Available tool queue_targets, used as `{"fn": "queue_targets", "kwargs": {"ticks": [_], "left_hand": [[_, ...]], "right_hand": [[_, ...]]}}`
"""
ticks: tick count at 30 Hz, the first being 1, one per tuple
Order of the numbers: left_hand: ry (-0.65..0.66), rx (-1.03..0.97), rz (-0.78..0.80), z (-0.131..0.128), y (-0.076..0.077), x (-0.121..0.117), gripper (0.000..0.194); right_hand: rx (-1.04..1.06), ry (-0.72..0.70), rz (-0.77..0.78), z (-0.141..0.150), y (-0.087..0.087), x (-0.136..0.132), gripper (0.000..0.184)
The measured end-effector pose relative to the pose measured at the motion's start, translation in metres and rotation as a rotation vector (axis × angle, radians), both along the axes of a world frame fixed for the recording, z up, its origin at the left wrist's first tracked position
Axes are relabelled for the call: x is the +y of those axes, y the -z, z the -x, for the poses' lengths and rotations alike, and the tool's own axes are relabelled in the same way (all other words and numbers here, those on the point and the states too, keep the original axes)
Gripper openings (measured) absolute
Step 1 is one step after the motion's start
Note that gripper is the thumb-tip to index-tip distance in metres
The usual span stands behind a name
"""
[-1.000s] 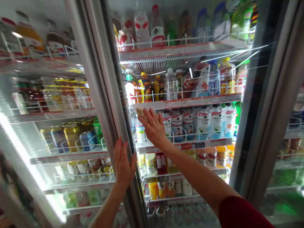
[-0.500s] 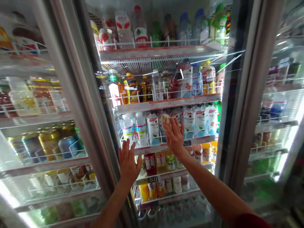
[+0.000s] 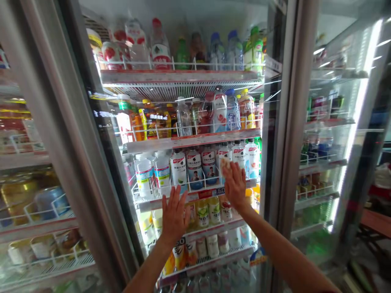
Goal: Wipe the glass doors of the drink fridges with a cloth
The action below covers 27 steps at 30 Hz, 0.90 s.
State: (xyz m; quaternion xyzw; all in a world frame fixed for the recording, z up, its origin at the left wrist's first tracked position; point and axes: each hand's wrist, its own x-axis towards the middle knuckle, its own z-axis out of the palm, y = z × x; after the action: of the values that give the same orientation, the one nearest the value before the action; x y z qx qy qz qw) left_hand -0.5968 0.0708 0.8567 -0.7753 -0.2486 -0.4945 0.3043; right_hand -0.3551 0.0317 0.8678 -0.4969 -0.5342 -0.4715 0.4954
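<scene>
A glass cooler door [image 3: 100,134] stands in front of me, with lit shelves of drinks behind it. My right hand [image 3: 235,188] lies flat towards the glass, pressing a small pale cloth [image 3: 225,166] under its fingertips. The cloth is partly hidden and its outline is blurred. To the left and lower, my left hand [image 3: 174,213] has its fingers stretched out and slightly spread, palm towards the glass, holding nothing. Whether its palm touches the pane I cannot tell. White-labelled bottles [image 3: 179,167] show behind the glass above and between my hands.
A metal door frame [image 3: 293,122] rises on the right, and another metal frame [image 3: 58,134] runs at the left. Further shelves with cans [image 3: 18,191] show behind the left pane. At the far right stands a reddish-brown table or bench [image 3: 377,224].
My right hand has slid the cloth rightwards across the glass. My left hand has left the metal frame at the left and moved right, over the glass. The view has turned to the right.
</scene>
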Motion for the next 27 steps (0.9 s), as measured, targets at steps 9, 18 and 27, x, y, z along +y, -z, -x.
{"fn": "queue_targets", "kwargs": {"ticks": [9, 18, 27], "left_hand": [[0.012, -0.012, -0.016, -0.053, -0.019, -0.013, 0.056], [-0.026, -0.033, -0.05, -0.091, -0.029, -0.009, 0.053], [-0.091, 0.002, -0.084, -0.087, -0.021, 0.003, 0.062]], "right_hand": [[-0.025, 0.045, -0.01, -0.051, -0.003, -0.01, 0.052], [-0.247, -0.06, 0.103, -0.078, 0.057, -0.027, 0.054], [0.116, 0.03, -0.193, -0.157, -0.061, -0.01, 0.053]]}}
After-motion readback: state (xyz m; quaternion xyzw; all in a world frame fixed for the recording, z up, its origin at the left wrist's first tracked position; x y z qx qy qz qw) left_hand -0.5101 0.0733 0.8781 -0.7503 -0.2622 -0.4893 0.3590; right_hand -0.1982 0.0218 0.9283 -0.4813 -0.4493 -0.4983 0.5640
